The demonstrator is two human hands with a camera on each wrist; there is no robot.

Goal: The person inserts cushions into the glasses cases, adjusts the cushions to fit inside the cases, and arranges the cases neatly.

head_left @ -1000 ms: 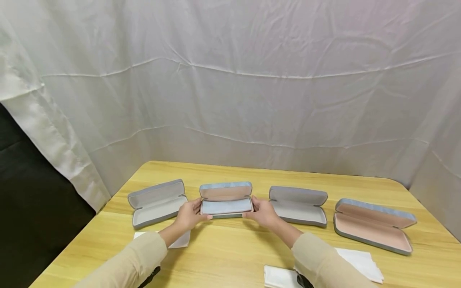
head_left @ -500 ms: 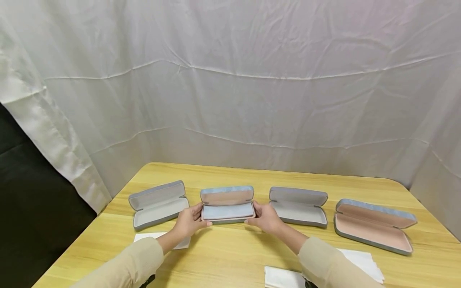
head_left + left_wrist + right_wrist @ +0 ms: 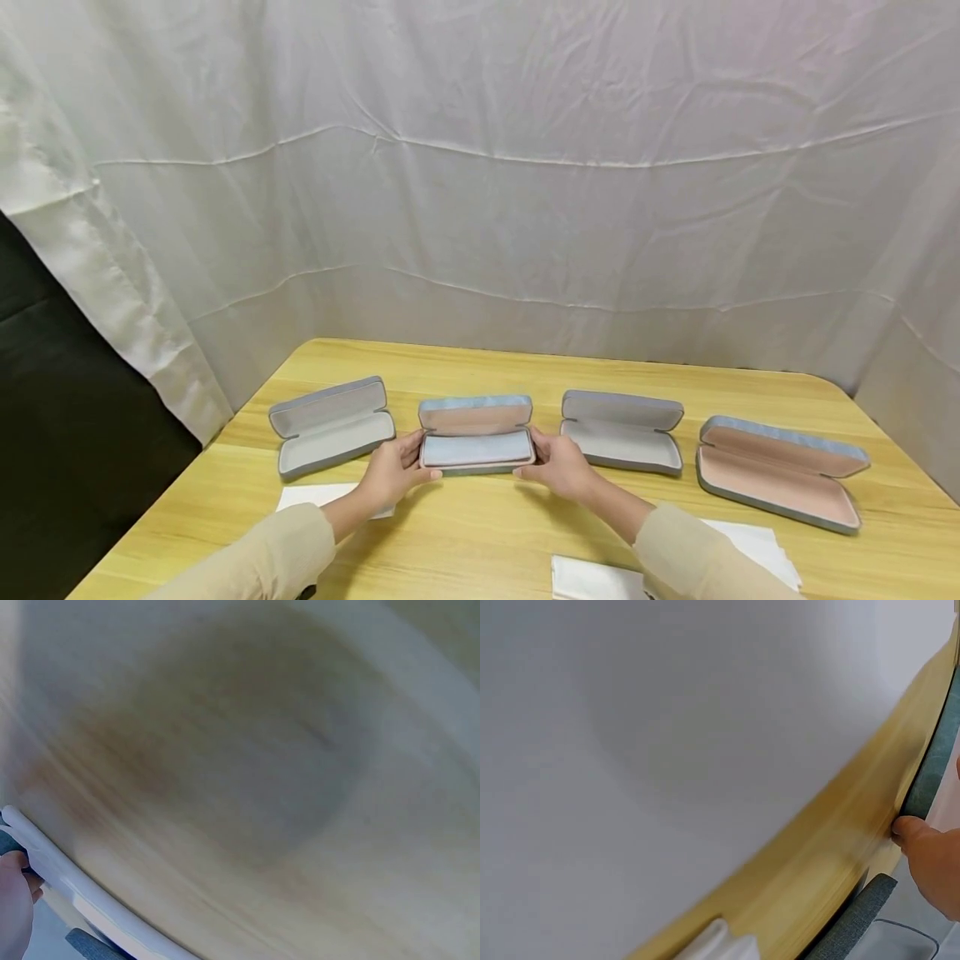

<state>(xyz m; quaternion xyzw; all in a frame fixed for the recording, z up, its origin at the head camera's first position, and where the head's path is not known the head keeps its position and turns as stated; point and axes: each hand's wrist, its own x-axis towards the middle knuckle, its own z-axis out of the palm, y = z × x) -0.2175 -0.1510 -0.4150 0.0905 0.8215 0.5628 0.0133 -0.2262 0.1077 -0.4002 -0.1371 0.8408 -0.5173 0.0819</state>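
In the head view, an open glasses case (image 3: 476, 418) with a blue outside and pink lining stands mid-table, lid raised. A folded light-blue cloth (image 3: 477, 448) lies in its base. My left hand (image 3: 390, 475) grips the case's left end, thumb at the front edge. At the opposite end, my right hand (image 3: 564, 468) holds it the same way. The right wrist view has the right hand (image 3: 934, 859) with its thumb on the case's green side (image 3: 934, 769). Only part of the left hand (image 3: 11, 904) shows in the left wrist view.
A grey open glasses case (image 3: 328, 410) stands left of my left hand. Another grey case (image 3: 624, 443) is just beyond my right hand, with a pink-lined case (image 3: 780, 485) farther right. White cloths (image 3: 600, 577) lie on the wooden table (image 3: 450, 542), partly under my forearms.
Both hands have drawn the blue pink-lined case a little toward me and slightly right, its cloth still inside. The other cases stay in place.
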